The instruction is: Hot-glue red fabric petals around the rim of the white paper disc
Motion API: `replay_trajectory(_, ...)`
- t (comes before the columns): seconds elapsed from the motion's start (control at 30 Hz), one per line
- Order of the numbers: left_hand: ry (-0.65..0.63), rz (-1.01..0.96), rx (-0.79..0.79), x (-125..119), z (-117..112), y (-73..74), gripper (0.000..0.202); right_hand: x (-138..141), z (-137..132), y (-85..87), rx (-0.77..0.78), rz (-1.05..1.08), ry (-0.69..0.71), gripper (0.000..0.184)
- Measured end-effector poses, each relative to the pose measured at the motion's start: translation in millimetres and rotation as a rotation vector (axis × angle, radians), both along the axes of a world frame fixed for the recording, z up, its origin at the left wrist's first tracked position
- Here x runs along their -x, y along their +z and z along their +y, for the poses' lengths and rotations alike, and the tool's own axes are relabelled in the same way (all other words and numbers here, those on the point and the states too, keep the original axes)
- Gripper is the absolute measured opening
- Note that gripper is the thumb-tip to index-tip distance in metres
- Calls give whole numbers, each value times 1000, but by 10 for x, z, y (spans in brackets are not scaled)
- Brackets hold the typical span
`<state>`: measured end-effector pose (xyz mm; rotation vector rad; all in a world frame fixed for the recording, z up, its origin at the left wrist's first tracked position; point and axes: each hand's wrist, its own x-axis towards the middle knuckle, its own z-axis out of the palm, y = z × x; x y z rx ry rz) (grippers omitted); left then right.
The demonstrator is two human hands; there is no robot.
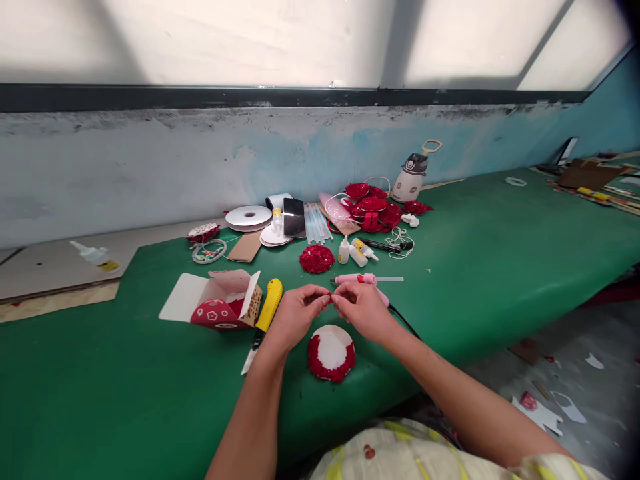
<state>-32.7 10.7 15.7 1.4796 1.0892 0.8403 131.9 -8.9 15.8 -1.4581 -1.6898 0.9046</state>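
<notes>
Pinching a red scrap (331,299) between left hand (295,319) and right hand (366,311), fingertips pressed together on it, knuckles nearly meeting. Just below the hands on the green table (500,253): white disc (331,348) with a red fringe. Yellow knife (269,308) right beside the left hand, paper box (220,303) past that. Pink glue gun (357,279) just behind the right hand.

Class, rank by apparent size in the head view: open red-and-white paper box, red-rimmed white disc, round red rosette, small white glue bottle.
1. open red-and-white paper box
2. red-rimmed white disc
3. round red rosette (farther off, so rank unsure)
4. small white glue bottle
</notes>
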Motion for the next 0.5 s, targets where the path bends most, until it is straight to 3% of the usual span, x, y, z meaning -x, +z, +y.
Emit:
replay_trajectory(0.37,8,43,-21,-8,26,-53,17,4,-41,-15,-63,-28,3,15)
replay_trajectory(0.5,-5,-53,22,-4,19,-7,19,-174,-218,22,-93,-34,-2,17)
